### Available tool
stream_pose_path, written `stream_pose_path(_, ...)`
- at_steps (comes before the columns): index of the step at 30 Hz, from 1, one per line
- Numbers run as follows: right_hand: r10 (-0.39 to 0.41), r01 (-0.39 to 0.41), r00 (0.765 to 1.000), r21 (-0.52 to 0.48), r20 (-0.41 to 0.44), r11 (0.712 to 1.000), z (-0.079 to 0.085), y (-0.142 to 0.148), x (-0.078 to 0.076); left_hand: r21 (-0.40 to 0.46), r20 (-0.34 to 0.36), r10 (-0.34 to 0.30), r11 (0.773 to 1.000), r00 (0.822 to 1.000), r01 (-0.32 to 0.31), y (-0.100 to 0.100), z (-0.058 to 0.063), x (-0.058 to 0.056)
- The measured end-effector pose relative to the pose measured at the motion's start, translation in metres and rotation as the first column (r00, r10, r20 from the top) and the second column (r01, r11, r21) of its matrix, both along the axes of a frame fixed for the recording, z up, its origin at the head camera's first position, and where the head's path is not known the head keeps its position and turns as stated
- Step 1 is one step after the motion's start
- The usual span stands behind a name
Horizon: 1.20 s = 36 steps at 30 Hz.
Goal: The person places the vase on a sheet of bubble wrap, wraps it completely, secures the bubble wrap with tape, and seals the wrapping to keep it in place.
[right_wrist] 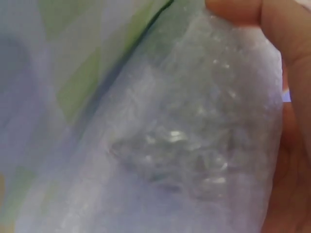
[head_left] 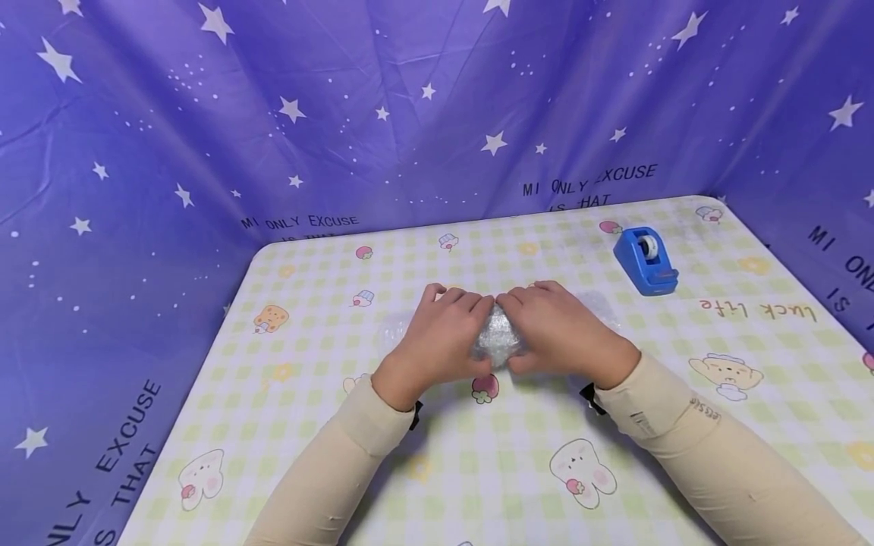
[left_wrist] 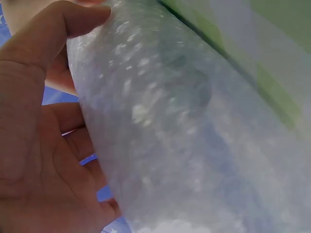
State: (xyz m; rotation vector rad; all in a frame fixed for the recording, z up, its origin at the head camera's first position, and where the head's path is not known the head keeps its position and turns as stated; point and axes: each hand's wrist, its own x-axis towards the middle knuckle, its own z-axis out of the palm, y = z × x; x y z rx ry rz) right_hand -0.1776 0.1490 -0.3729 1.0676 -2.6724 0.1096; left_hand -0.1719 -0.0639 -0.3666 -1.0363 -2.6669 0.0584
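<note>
A rolled bundle of clear bubble wrap [head_left: 499, 337] lies across the middle of the table, its ends spreading out past both hands. My left hand [head_left: 440, 334] grips it from the left, fingers over the far side and thumb on the near side. From the right, my right hand [head_left: 563, 330] holds it the same way, and the fingertips of both hands nearly meet at the centre. In the left wrist view the bubble wrap [left_wrist: 155, 116] curves beside the thumb and fingers. The right wrist view has the bubble wrap [right_wrist: 194, 136] under the thumb. Whatever is inside is hidden.
A blue tape dispenser [head_left: 645, 262] with a roll of tape stands at the back right of the table. A checked green-and-white cloth with cartoon prints [head_left: 273, 447] covers the tabletop. Purple star-patterned curtains [head_left: 382, 114] hang behind and at both sides.
</note>
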Motion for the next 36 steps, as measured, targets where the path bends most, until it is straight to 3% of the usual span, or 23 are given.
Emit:
stream_pose_path(19, 0.005, -0.001, 0.977, -0.021, 0.214, 1.000, 0.005, 0.008, -0.002, -0.057, -0.037, -0.021, 0.998, 0.999, 0.018, 0.006, 0.003, 0.006)
stream_pose_path(30, 0.088, -0.061, 0.954, -0.102, 0.286, 0.993, 0.009, 0.010, -0.003, -0.010, 0.008, -0.059, 0.998, 0.998, 0.059, 0.006, 0.006, 0.010)
stream_pose_path(36, 0.080, -0.052, 0.946, -0.099, 0.314, 0.994, 0.011, 0.010, -0.002, 0.000, 0.026, -0.062, 0.998, 0.998, 0.062, 0.005, 0.008, 0.010)
